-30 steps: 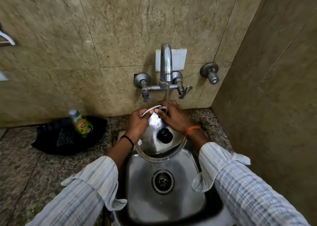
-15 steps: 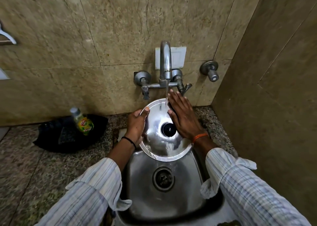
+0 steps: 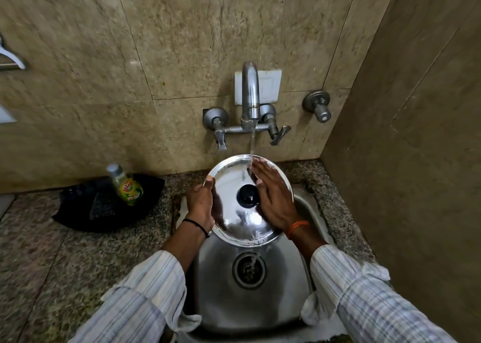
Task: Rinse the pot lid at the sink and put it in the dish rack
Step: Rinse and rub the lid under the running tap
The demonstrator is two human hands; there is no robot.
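Head view: the pot lid (image 3: 234, 220), a round steel disc with a black knob (image 3: 247, 195) at its centre, is being held over the far end of the steel sink (image 3: 221, 290), top face toward the camera and tilted so that its far edge is sitting higher, close under the tap (image 3: 250, 100). A thin stream of water (image 3: 252, 147) is falling from the spout and striking the lid near its far rim, just at the fingertips of the right hand (image 3: 273, 196).

The left hand (image 3: 201, 203) is grasping the lid by its left edge, the thumb hooking over the rim and the fingers passing behind the metal; a black band (image 3: 196, 224) is circling that wrist. The right hand is lying flat and released on the lid's top face, fingers extended together, just right of the knob; it is pressing on the surface and not closing around anything. An orange band (image 3: 296, 228) is sitting on the right wrist. Both forearms are wearing striped sleeves (image 3: 145, 285) pushed back from the wrists.

The sink drain (image 3: 249, 269) is lying below the near edge of the lid. The sink is set into a speckled stone desk (image 3: 39, 251). To the left, well apart from the sink, a green-labelled bottle (image 3: 126, 186) is leaning on a dark tray (image 3: 78, 212) against the tiled wall (image 3: 104, 56). A separate valve (image 3: 318, 107) is projecting from the wall to the right of the tap.
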